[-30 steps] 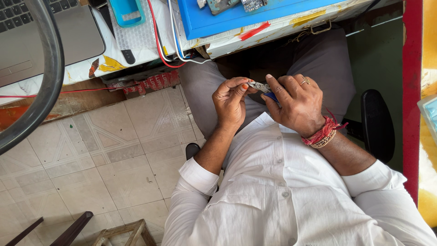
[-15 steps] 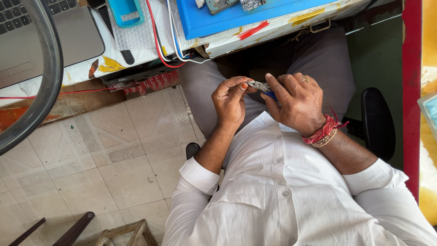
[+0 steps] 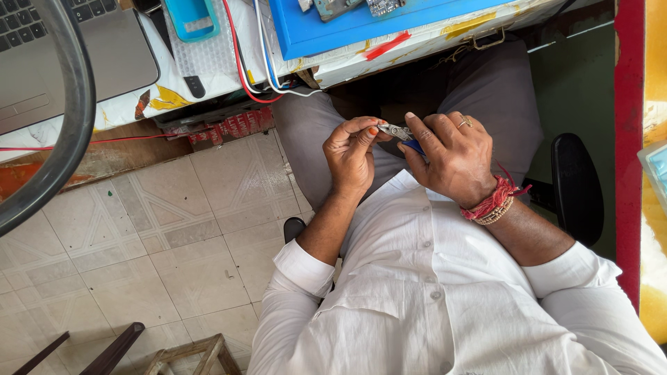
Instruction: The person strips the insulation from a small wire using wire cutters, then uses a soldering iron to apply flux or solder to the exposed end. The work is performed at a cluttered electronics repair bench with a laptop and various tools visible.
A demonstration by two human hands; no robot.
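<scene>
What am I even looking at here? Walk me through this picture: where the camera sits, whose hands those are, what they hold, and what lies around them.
The picture comes from a camera worn on a person's head, looking straight down, so you see their own white shirt, lap and two hands. There is no machine here. The right hand, with red threads at the wrist, holds small pliers with blue handles. The left hand pinches something tiny at the pliers' tip; it is too small to tell what. Above the lap is a table edge carrying a laptop, a blue tray and red, blue and white cables. Below is a tiled floor, and a black chair at the right.
</scene>
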